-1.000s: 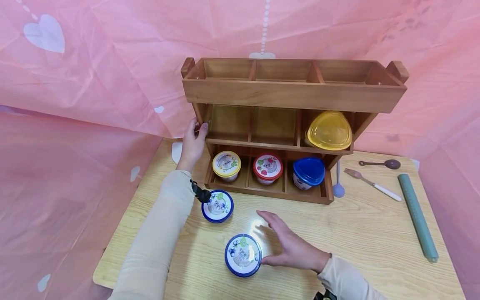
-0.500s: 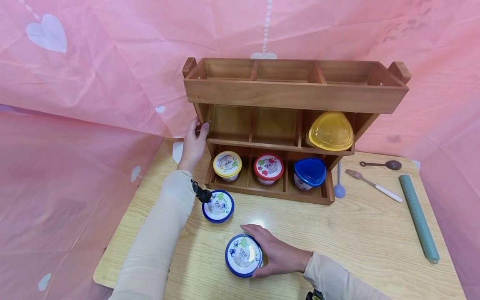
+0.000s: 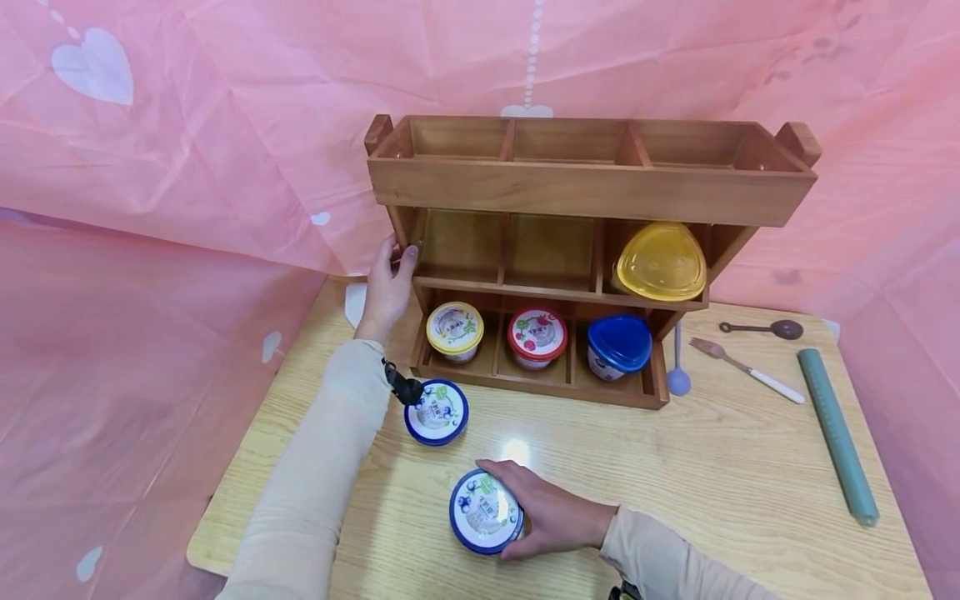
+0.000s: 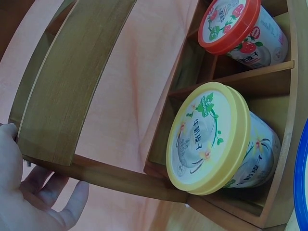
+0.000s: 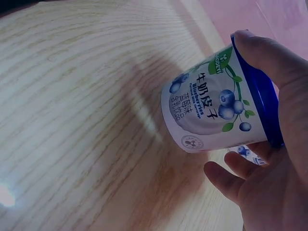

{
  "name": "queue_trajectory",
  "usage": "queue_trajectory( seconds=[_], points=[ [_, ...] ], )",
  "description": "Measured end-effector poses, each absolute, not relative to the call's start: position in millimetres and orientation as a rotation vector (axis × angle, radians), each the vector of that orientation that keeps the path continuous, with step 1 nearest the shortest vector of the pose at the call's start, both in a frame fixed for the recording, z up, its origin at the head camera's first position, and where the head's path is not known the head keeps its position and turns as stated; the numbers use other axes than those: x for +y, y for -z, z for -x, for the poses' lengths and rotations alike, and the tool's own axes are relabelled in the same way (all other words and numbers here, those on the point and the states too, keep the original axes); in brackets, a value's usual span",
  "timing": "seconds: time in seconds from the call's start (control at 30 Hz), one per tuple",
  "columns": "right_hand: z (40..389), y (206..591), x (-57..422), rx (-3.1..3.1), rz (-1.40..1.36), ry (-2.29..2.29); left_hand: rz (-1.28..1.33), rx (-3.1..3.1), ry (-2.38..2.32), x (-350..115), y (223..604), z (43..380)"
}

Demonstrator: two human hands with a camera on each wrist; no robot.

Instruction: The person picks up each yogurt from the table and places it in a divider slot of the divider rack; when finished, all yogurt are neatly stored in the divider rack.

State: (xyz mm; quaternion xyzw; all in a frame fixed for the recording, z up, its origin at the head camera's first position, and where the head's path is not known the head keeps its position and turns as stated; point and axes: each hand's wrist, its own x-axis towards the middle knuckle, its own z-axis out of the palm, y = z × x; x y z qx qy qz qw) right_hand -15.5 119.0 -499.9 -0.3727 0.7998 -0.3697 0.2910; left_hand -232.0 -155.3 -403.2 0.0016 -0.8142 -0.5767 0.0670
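My right hand (image 3: 561, 512) grips a blue-lidded blueberry tub (image 3: 482, 515) near the table's front, thumb and fingers spread around its lid. In the right wrist view the tub's printed white side (image 5: 207, 106) faces the camera, and its base is close over the wood. My left hand (image 3: 386, 292) holds the left side of a three-tier wooden rack (image 3: 585, 187), fingers curled round its side board (image 4: 106, 178). A second blueberry tub (image 3: 437, 414) stands in front of the rack, partly overlapped by the wrist camera.
The rack's bottom tier holds a yellow-lidded tub (image 3: 454, 329), a red-lidded tub (image 3: 537, 336) and a blue triangular-lidded tub (image 3: 618, 343). A yellow-lidded container (image 3: 660, 262) sits middle-right. Rightward lie a lavender spoon (image 3: 678, 379), a brown spoon (image 3: 783, 329), a fork (image 3: 750, 373) and a green stick (image 3: 836, 433).
My right hand has moved left onto the front blueberry tub and closed around it. The left hand stays on the rack's side, and the tubs stand where they were.
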Motion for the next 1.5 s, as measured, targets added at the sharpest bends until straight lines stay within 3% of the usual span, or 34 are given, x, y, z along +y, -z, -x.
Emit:
queue_trajectory(
  seconds=[0.5, 1.5],
  points=[
    [15.6, 496.2, 117.1, 2.134, 0.965, 1.041, -0.010, -2.453, 1.742, -155.0, 403.4, 233.1],
    [101.3, 376.1, 143.3, 2.547, 0.754, 1.539, -0.007, -2.444, 1.736, -155.4, 404.6, 234.8]
  ],
)
